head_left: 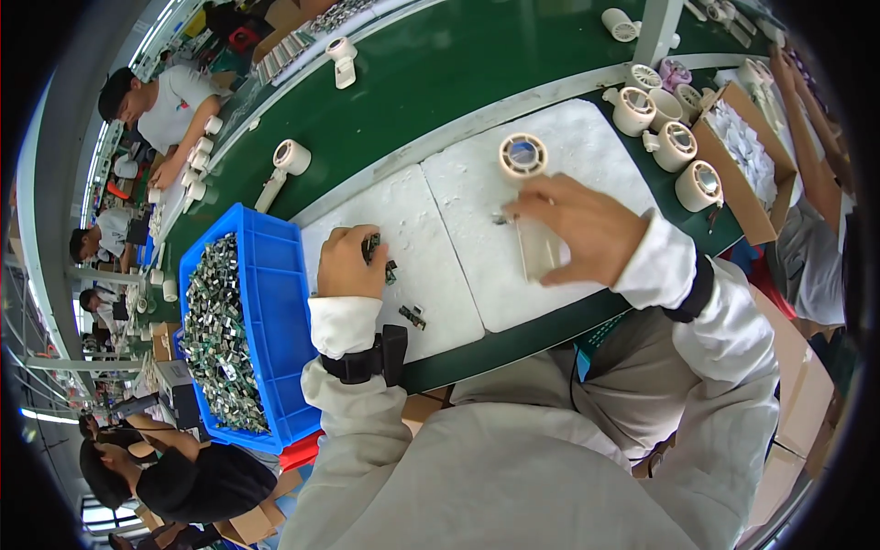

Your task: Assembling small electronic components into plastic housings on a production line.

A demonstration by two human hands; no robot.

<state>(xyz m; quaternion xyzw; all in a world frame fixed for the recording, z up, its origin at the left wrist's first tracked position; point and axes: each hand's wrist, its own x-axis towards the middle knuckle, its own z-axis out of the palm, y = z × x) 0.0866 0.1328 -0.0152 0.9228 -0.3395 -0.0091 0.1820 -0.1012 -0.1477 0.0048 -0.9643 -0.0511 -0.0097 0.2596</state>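
Note:
On the left foam sheet, my left hand (348,264) is closed with small green circuit boards (370,247) at its fingertips. Just beside and below it lie another board (391,272) and a loose one (412,317). My right hand (591,229) is slightly blurred, its fingers curled around the handle of a cream handheld fan (539,249). The fan's round head (523,157) faces up at the far end, showing a ring of slots and a shiny centre. Near my right fingertips is a small dark part (500,219), too blurred to name.
A blue bin (275,321) full of circuit boards stands at the left. Fan bodies (676,145) cluster at the right beside a cardboard box (747,165). More fans (291,158) lie on the green belt (412,101) beyond a metal rail. Other people work nearby.

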